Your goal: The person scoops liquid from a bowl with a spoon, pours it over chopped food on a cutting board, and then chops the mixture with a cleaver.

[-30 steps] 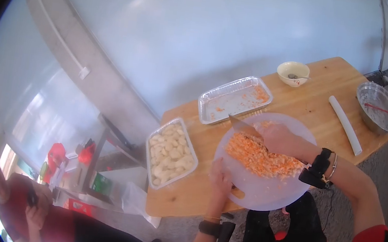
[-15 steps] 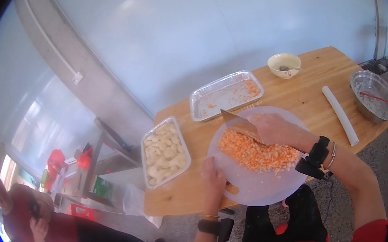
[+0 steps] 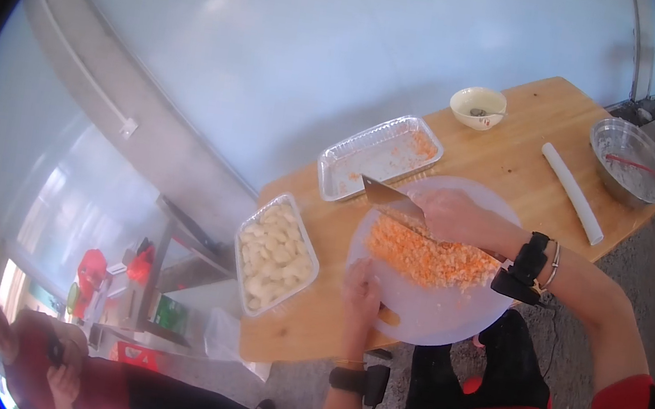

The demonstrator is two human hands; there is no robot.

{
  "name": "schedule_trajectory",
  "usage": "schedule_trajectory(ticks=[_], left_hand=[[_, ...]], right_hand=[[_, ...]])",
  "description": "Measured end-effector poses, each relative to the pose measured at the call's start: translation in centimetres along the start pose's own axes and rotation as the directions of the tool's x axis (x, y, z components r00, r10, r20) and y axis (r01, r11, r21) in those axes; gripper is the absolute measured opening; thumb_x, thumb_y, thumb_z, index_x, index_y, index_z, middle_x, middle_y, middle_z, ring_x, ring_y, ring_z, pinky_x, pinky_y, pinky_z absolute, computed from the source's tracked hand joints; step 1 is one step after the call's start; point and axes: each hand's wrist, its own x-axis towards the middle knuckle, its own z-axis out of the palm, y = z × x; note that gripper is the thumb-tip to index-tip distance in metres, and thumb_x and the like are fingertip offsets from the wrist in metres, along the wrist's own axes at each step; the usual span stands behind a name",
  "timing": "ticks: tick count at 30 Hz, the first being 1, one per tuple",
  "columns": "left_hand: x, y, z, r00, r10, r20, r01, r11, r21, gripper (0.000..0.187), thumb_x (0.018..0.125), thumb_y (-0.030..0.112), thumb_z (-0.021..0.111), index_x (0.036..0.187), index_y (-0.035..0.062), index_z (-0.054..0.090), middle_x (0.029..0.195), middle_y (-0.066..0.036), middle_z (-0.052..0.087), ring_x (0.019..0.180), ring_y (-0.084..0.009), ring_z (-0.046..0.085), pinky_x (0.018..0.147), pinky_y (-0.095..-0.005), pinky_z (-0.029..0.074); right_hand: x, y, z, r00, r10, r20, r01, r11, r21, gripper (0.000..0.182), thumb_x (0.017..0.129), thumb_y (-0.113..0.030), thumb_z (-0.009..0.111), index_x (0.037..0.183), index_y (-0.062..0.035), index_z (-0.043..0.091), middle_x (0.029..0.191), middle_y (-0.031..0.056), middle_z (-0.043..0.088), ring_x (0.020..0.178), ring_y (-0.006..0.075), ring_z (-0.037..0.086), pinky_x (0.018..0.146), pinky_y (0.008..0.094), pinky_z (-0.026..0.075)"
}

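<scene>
On the wooden table lies a round white cutting board (image 3: 444,323), with a pile of chopped orange and white pieces (image 3: 424,256) across its middle. My right hand (image 3: 454,215) is closed round a cleaver (image 3: 388,198), whose broad blade points to the left over the far edge of the pile. The cleaver's handle is hidden by my fingers. At the board's left edge rests my left hand (image 3: 363,292); its fingers are close together at the rim, and the grip is only partly visible.
A foil tray with orange scraps (image 3: 379,157), a tray of pale dough pieces (image 3: 277,256), a bowl with a spoon (image 3: 477,108), a white roll (image 3: 571,193) and a metal bowl (image 3: 631,162) surround the board on the table (image 3: 276,343). Another person (image 3: 67,360) is at lower left.
The cleaver blade has shifted slightly left and up, and my right hand has moved a little left with it. The whole view has shifted slightly.
</scene>
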Motion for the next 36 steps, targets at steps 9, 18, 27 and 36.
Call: schedule_trajectory(ticks=[9,18,27,36], left_hand=[[-0.1,-1.8,-0.2,0.986,-0.107,-0.131,0.111,0.993,0.026,0.022,0.084,-0.005,0.043,0.103,-0.0046,0.055,0.066,-0.002,0.052,0.052,-0.0054,0.048,0.046,-0.0204,0.036],[0.1,-0.5,-0.7,0.987,-0.121,-0.102,0.139,0.973,0.186,0.023,0.08,-0.003,0.047,0.1,-0.0045,0.057,0.09,-0.018,0.06,0.086,-0.0296,0.058,0.079,-0.0372,0.046],[0.1,0.9,-0.5,0.978,-0.166,-0.125,0.178,0.98,0.091,0.021,0.078,-0.005,0.047,0.095,-0.0049,0.058,0.092,-0.019,0.059,0.086,-0.0319,0.057,0.078,-0.0374,0.046],[0.1,1.4,-1.1,0.983,-0.003,-0.184,0.066,0.94,0.336,0.022,0.066,-0.003,0.051,0.086,-0.005,0.059,0.089,-0.018,0.059,0.088,-0.0336,0.055,0.08,-0.044,0.043]], right_hand=[[-0.3,0.8,1.6,0.963,-0.13,-0.238,0.122,0.991,-0.048,0.039,0.075,-0.009,0.054,0.112,0.0018,0.053,0.078,0.02,0.061,0.075,0.0351,0.06,0.066,0.0431,0.047],[-0.7,0.8,1.6,0.956,-0.142,-0.256,0.138,0.99,-0.032,0.043,0.075,-0.008,0.052,0.117,0.0019,0.053,0.074,0.0219,0.061,0.073,0.0357,0.06,0.063,0.0449,0.047],[-0.9,0.9,1.9,0.938,-0.189,-0.29,0.17,0.981,-0.091,0.047,0.076,-0.007,0.052,0.122,0.0028,0.049,0.075,0.0215,0.061,0.072,0.0361,0.06,0.064,0.0446,0.046],[-1.2,-0.4,1.0,0.961,-0.121,-0.247,0.128,0.992,0.011,0.025,0.077,-0.003,0.05,0.1,0.005,0.056,0.084,0.0237,0.062,0.081,0.038,0.061,0.069,0.0447,0.047]])
